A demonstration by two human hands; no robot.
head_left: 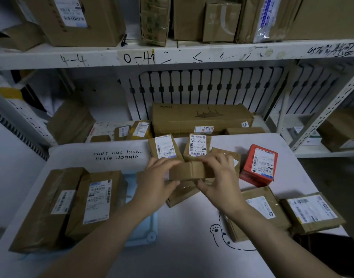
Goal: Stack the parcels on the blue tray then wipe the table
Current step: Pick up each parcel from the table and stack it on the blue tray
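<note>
Head view: both hands, left hand (159, 177) and right hand (219, 176), gripped a small brown parcel (190, 170) mid-stacking; next, a leftward carry onto the blue tray (146, 227).

Both bare forearms reach in from the bottom edge and converge toward the middle. The left hand (159, 177) sits palm down, fingers curled over the top and thumb tucked underneath, closed on one end of a small brown parcel (192, 171). The right hand (220, 177) mirrors it on the other end, fingers arched across the top, thumb below. Wrists are level, knuckles facing up, hands close together without touching.
</note>
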